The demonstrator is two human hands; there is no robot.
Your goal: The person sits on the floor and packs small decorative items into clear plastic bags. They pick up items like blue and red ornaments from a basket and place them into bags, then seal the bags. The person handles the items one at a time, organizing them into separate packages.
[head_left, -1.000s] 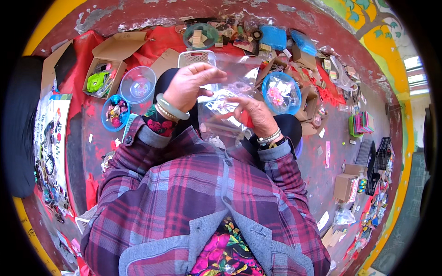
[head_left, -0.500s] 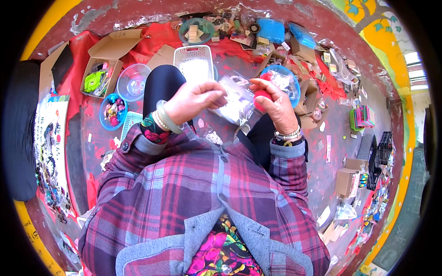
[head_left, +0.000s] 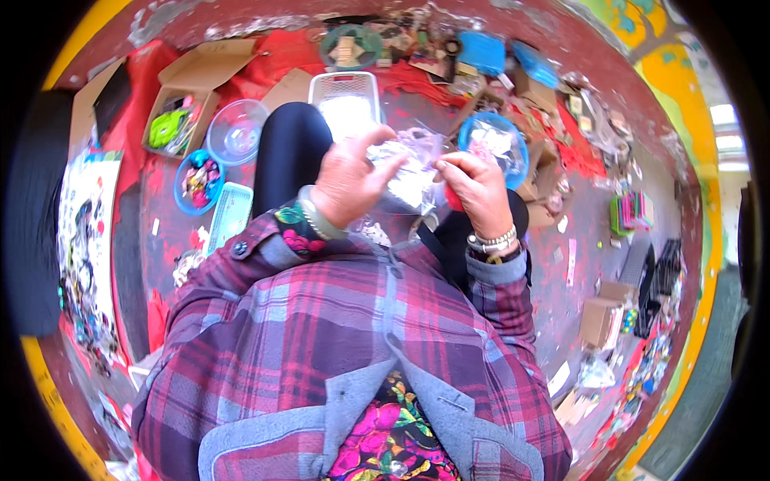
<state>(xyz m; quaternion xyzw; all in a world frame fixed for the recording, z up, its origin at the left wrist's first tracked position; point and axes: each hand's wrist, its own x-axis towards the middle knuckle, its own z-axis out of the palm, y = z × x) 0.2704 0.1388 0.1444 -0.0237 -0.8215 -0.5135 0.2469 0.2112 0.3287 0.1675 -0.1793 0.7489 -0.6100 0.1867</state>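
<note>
My left hand (head_left: 353, 180), with a pale bangle at its wrist, hovers over my lap. Thumb and forefinger stand apart, and I see nothing between them. Across from it, my right hand (head_left: 479, 188) is closed, thumb and forefinger pinched together. A red object (head_left: 453, 198) shows beneath its curled fingers; most of it is hidden, so its kind is unclear. Between and behind the hands lies a heap of clear plastic bags (head_left: 411, 178) with whitish, shiny contents. Some blur softens the fingertips.
Beyond my knees are a white basket (head_left: 345, 78) and a blue basin (head_left: 521, 170) holding packets. To the left stand an open carton (head_left: 207, 104), a clear tub (head_left: 220, 144), a blue bowl of shiny pieces (head_left: 180, 192) and a light-blue basket (head_left: 230, 216). Cartons (head_left: 600, 321) sit at right.
My left hand has moved slightly down and right, its thumb and forefinger spreading. My right fingers have drawn together into a pinch, lower than before, and cover more of the red object.
</note>
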